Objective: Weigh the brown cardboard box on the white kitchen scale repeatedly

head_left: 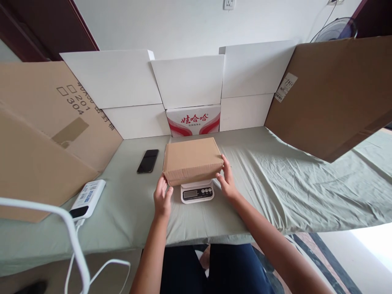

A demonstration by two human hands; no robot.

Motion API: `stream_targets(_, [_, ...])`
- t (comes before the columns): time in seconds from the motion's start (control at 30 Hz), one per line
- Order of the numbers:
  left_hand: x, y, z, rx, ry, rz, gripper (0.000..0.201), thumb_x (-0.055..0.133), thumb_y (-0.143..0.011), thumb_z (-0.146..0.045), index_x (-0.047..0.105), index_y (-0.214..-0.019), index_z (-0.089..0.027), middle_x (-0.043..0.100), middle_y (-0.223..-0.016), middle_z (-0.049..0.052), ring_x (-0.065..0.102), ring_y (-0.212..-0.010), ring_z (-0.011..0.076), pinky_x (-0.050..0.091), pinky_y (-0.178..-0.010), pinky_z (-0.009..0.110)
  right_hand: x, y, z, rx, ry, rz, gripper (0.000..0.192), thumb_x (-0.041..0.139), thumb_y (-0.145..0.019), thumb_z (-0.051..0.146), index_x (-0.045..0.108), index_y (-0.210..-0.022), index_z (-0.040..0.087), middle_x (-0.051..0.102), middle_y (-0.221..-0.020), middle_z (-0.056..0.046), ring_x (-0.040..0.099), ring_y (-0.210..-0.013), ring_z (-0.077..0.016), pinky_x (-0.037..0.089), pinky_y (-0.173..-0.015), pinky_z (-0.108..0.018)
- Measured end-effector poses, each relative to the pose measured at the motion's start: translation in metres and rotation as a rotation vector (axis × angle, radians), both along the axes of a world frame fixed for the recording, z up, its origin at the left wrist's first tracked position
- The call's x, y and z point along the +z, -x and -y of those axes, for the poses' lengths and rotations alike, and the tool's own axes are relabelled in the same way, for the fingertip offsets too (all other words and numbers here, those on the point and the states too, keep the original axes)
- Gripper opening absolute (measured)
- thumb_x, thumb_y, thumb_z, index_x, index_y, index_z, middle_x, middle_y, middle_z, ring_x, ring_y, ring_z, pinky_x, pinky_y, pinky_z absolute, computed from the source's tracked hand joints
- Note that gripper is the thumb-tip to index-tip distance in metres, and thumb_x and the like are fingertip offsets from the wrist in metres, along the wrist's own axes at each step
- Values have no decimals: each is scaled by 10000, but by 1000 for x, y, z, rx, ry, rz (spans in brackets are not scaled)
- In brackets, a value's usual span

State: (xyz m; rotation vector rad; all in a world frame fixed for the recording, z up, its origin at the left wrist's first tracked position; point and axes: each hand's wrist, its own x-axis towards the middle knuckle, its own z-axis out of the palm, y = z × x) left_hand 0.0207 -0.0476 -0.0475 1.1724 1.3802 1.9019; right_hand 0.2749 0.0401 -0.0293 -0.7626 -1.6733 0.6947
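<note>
A closed brown cardboard box [192,160] rests on a small white digital scale [197,192] in the middle of the table. My left hand [162,199] is at the box's front left corner with its fingertips against the box. My right hand [227,179] touches the box's right front edge with its fingers spread. Neither hand is closed around the box. The scale's display and buttons show just below the box's front edge.
A black phone [148,161] lies left of the box. A white power bank [88,199] with a white cable sits at the near left. Brown cardboard sheets [330,94] and white boards [188,81] wall the green-clothed table [275,183]. A printed carton [194,120] stands behind.
</note>
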Motion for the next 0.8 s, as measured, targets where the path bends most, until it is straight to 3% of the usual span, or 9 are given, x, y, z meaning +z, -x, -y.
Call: stream_targets(0.8, [-3,3,-6,1,-5,-49,781,673,-840,-511,482,-1492,-126,530,-1502,229,510,-1403,353,400,-1166,476,0,6,-9,-8,-4,-13,673,465,-985,574,289,-1581,316,403,-1569,-107,413,-1433,-319,464,-1086,-498])
